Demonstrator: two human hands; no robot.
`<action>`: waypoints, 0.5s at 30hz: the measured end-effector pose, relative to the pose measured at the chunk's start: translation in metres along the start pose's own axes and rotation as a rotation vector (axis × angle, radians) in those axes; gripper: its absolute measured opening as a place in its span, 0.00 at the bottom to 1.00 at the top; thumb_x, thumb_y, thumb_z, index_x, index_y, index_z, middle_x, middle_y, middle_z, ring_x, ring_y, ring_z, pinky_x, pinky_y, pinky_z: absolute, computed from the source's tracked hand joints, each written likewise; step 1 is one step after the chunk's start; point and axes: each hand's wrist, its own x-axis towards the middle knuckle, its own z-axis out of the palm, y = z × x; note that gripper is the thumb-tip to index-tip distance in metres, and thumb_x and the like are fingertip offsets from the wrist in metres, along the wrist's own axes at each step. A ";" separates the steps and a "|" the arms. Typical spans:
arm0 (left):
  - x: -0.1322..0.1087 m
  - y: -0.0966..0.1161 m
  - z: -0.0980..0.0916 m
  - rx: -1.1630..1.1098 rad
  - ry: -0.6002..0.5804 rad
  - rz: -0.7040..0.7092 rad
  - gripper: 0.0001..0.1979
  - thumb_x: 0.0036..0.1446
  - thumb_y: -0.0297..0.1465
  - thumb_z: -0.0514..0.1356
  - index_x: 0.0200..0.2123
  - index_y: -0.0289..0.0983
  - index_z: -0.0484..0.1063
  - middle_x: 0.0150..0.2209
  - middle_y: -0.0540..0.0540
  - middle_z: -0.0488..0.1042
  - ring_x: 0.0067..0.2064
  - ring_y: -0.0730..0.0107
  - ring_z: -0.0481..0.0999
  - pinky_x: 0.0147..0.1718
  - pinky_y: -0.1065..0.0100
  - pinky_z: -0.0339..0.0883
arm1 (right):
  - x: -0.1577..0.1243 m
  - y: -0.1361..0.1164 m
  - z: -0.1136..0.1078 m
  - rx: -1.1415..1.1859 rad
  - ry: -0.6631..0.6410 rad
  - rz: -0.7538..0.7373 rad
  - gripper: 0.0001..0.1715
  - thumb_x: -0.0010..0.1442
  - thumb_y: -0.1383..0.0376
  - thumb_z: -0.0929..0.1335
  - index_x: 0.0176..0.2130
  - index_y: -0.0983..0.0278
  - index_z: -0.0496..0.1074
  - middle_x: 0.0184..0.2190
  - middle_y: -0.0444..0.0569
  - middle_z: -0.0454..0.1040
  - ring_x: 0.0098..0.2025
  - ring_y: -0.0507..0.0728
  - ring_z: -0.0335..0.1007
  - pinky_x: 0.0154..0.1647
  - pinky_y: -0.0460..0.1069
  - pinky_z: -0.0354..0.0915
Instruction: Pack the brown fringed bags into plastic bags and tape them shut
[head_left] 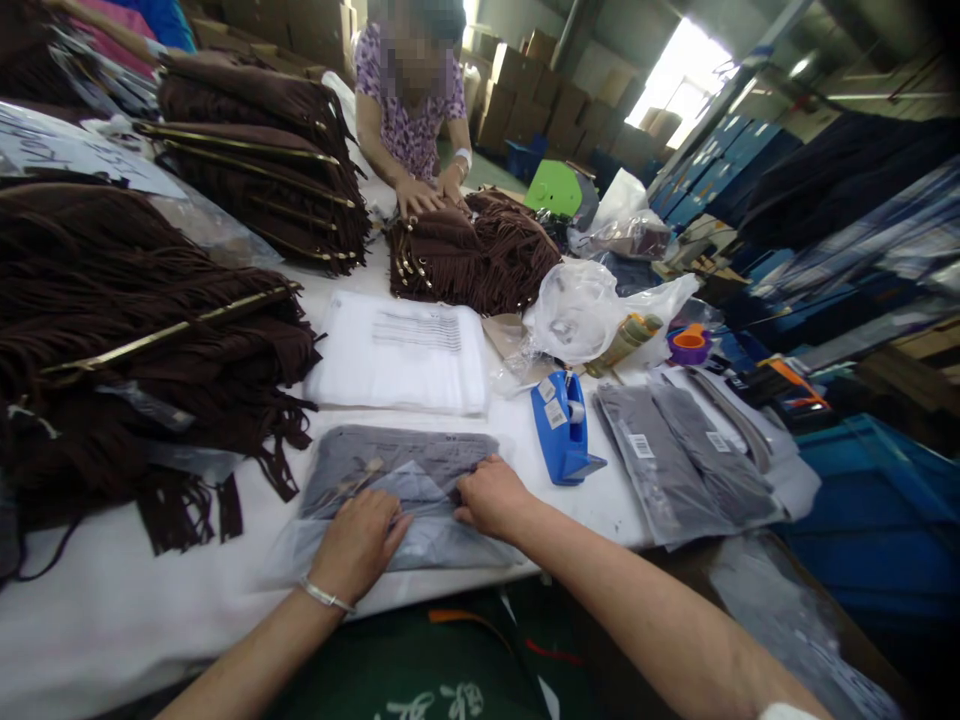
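Observation:
A clear plastic bag with a dark grey item inside lies flat at the table's front edge. My left hand rests on its near left part, fingers laid over the film and the thumb apart. At the bag's right side, my right hand has its fingers curled in on the plastic and pinches it. Just beyond the bag is a stack of white printed plastic bags. A blue tape dispenser stands to the right of my right hand.
Brown fringed bags with gold zips are heaped on the left, with another pile behind. Across the table a co-worker's hands rest on more brown fringed bags. Packed grey items lie right, near a blue crate.

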 end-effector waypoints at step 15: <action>-0.002 0.001 -0.002 -0.048 -0.010 -0.006 0.10 0.60 0.35 0.52 0.30 0.39 0.69 0.32 0.44 0.72 0.38 0.57 0.71 0.37 0.60 0.60 | -0.032 0.053 -0.016 0.490 0.000 0.248 0.34 0.68 0.50 0.50 0.40 0.66 0.74 0.23 0.49 0.75 0.30 0.56 0.73 0.35 0.48 0.65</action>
